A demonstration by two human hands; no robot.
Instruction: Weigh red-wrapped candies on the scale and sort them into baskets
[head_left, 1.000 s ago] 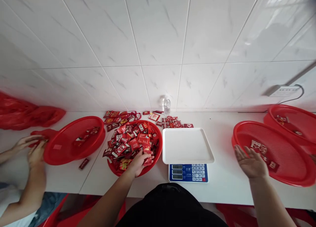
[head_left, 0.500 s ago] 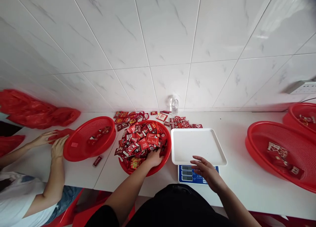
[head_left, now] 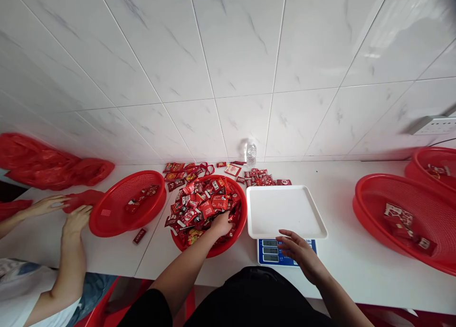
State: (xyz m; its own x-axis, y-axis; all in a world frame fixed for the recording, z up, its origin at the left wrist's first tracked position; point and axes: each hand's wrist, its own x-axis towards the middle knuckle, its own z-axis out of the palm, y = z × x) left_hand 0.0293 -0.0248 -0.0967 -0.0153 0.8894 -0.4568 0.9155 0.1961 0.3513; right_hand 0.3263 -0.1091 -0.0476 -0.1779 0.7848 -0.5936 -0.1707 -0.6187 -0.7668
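My left hand [head_left: 221, 224] reaches into a round red basket [head_left: 213, 252] heaped with red snack packets [head_left: 188, 216]. Its fingers are sunk among the packets, so I cannot see whether they grip one. To the right, my right hand [head_left: 297, 249] hovers over the front edge of a scale [head_left: 269, 259], with fingers apart and nothing in them. The scale's white tray [head_left: 283, 208] carries nothing, and its blue panel with small displays is partly covered by that hand.
A co-worker's hands [head_left: 76, 219] hold a red bag [head_left: 81, 200] beside another red basket [head_left: 107, 227] at left. Small packets [head_left: 261, 177] and a clear bottle [head_left: 251, 152] lie or stand by the wall. Large red baskets [head_left: 370, 237] sit at right; one packet [head_left: 139, 236] lies alone.
My left hand has shifted slightly and its fingers are now more hidden among the packets. My right hand stays almost in place. The co-worker's hands have moved a little left with the red bag.
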